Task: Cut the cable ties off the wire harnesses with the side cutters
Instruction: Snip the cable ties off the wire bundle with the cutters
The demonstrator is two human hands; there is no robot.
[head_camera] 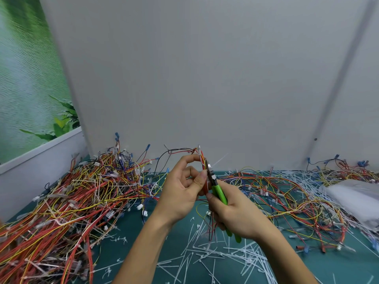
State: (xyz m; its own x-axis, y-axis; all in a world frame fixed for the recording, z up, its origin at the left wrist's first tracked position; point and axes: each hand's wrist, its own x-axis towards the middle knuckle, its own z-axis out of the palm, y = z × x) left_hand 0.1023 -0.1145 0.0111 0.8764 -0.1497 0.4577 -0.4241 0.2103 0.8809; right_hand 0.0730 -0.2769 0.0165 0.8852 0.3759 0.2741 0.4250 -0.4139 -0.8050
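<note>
Head view: left hand is pinching a wire harness upright, grip clamped on it. Right hand is gripping green side cutters, blades touching the harness.

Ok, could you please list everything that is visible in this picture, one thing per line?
side cutters: one, green handles, in the right hand, jaws at the held harness
held harness: one, red, yellow and black wires, raised above the mat
harness pile: one big heap, mostly red and yellow, left side
loose harnesses: many, mixed colours, right side
cable ties: many cut pieces, white, scattered at the front
mat: one, teal, under everything
white sheet: one, far right
wall: grey, behind
plant picture: one, green, upper left
left hand: pinches the held harness
right hand: grips the side cutters
</note>
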